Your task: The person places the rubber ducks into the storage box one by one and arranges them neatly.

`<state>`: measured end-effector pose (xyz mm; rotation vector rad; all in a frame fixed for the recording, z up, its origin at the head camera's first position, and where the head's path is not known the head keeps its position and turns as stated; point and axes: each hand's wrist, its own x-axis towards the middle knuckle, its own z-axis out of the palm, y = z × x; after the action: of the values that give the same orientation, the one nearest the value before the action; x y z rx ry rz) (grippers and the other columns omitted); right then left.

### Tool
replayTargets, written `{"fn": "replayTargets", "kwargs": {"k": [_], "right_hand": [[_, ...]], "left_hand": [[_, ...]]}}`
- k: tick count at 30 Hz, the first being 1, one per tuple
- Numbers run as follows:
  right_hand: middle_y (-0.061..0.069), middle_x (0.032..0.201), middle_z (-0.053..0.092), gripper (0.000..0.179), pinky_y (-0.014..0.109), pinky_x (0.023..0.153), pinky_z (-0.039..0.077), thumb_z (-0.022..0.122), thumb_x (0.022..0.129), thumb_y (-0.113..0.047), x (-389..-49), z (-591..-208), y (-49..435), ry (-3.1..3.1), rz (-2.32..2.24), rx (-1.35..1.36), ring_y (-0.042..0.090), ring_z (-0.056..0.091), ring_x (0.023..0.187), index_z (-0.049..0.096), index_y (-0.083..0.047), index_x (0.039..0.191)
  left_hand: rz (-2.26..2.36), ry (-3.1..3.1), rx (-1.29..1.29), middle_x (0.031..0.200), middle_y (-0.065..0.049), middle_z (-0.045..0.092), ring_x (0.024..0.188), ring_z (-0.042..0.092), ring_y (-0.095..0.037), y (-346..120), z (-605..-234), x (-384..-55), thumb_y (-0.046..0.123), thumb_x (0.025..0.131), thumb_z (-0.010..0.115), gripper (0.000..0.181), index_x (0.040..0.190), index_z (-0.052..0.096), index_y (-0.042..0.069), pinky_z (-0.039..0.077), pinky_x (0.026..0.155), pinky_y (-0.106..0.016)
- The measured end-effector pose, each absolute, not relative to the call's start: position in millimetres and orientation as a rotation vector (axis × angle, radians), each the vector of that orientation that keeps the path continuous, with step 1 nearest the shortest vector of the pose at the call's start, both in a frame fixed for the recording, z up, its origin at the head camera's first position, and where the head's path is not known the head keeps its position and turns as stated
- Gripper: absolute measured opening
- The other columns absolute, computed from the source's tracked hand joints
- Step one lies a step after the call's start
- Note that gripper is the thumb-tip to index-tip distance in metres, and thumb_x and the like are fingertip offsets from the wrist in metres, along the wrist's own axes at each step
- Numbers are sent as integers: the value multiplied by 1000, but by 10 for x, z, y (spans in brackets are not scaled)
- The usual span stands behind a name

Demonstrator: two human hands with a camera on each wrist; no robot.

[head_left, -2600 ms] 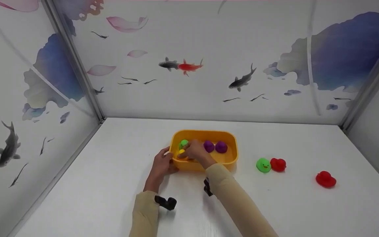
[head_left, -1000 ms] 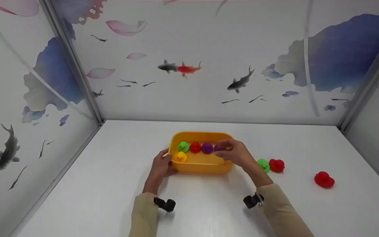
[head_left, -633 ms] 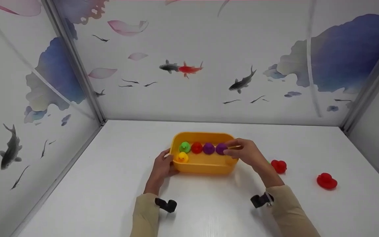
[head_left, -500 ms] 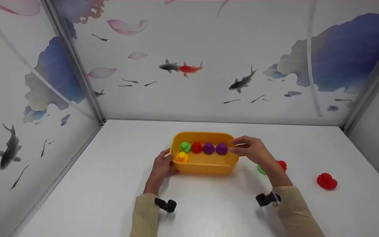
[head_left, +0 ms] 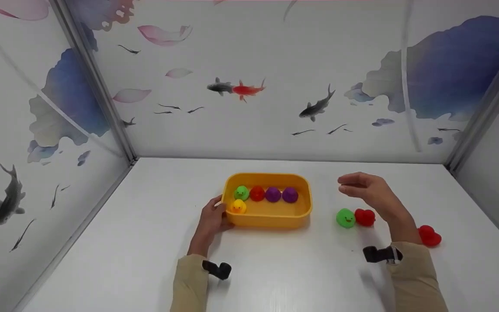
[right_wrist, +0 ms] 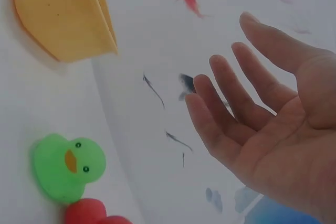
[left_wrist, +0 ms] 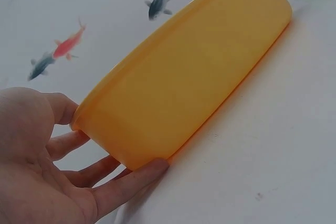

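My left hand (head_left: 211, 219) grips the left end of a yellow plastic tub (head_left: 271, 221), its thumb at the rim and its fingers along the outer wall, as the left wrist view shows. Inside the tub, a green rubber duck (head_left: 241, 193), a red duck (head_left: 257, 193) and two purple ducks (head_left: 290, 195) form a back row. A yellow duck (head_left: 238, 206) sits in front of the green one. Empty, with relaxed fingers, my right hand (head_left: 373, 193) hovers right of the tub, over another green duck (right_wrist: 68, 166) and a red duck (head_left: 365, 217).
Farther right on the white table (head_left: 137, 260) lies another red duck (head_left: 430, 236), partly behind my right wrist. White panels (head_left: 241, 130) printed with fish and petals enclose the table at the back and sides.
My right hand has left the inside of the tub and moved right, out over the loose ducks. The yellow duck it was touching stays in the tub. My left hand keeps its place.
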<state>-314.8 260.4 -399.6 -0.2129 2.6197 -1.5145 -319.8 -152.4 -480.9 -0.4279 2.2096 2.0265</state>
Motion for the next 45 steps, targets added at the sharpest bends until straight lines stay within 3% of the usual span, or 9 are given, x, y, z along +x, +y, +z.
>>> {"fn": "replayTargets", "kwargs": {"k": [8,20,28,31,35,45], "right_hand": [[18,153,45,65,65,114,36,68,92,-47,-3213,-4248,2880,2667,-1420,-252,43,36,143,50,-14,145],[22,161,30,69,72,111,32,70,89,-49,-3278,-4567,3024,2616,-1223,-177,48,23,146,49,-20,148],[23,158,35,68,60,111,43,72,89,-45,-3307,-4673,3066,2616,-1192,-252,49,37,141,51,-15,146],[23,154,39,68,45,101,52,74,87,-43,-3318,-4688,3065,2612,-1173,-252,46,40,136,53,-15,145],[21,146,45,69,29,86,50,78,84,-43,-3323,-4699,3031,2607,-1132,-229,35,44,124,55,-17,143],[16,132,54,66,29,81,51,79,83,-42,-3300,-4679,2960,2629,-1039,-189,27,48,112,57,-18,141]], "left_hand": [[2024,2204,-423,139,-16,59,96,68,-20,-1518,-4795,-3192,25,104,46,49,152,42,17,62,82,-33],[2036,2212,-404,139,-17,59,97,67,-20,-1527,-4823,-3180,24,105,45,49,152,41,16,63,81,-34],[2046,2210,-397,139,-17,59,97,67,-20,-1523,-4809,-3172,24,103,46,50,152,41,16,63,82,-35],[2038,2226,-385,140,-18,58,97,68,-20,-1528,-4811,-3177,23,103,46,50,152,41,15,62,83,-36],[2034,2223,-391,141,-18,58,96,68,-20,-1537,-4812,-3184,24,103,46,50,153,41,16,62,84,-36],[2047,2203,-389,141,-18,57,96,68,-19,-1529,-4800,-3180,25,105,45,50,153,39,15,62,83,-35]]}}
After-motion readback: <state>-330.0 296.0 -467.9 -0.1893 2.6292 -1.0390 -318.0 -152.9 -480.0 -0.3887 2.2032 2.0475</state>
